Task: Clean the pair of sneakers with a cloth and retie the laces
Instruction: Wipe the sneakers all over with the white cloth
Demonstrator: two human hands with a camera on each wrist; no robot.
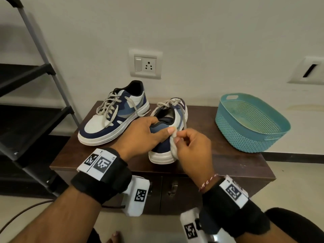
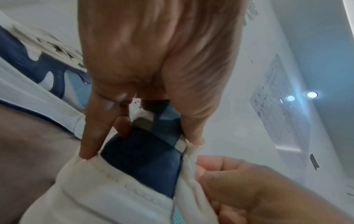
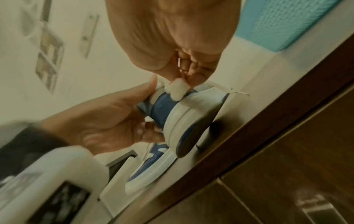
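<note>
Two navy, blue and white sneakers sit on a dark wooden cabinet (image 1: 228,160). The left sneaker (image 1: 112,118) rests flat, its laces loose. The right sneaker (image 1: 166,127) has its heel toward me, raised off the top. My left hand (image 1: 145,134) grips that heel (image 2: 145,160), thumb across the back and fingers inside the collar. My right hand (image 1: 191,148) pinches a small whitish cloth (image 1: 172,146) against the heel's right side; the cloth (image 3: 177,90) shows bunched between thumb and fingers. A loose lace (image 1: 183,116) hangs down the shoe's right side.
A teal perforated plastic basket (image 1: 252,123) stands on the cabinet's right end. A dark shelf rack (image 1: 31,102) stands at the left. A wall socket (image 1: 145,64) sits behind the shoes. The cabinet's front edge lies just below my wrists.
</note>
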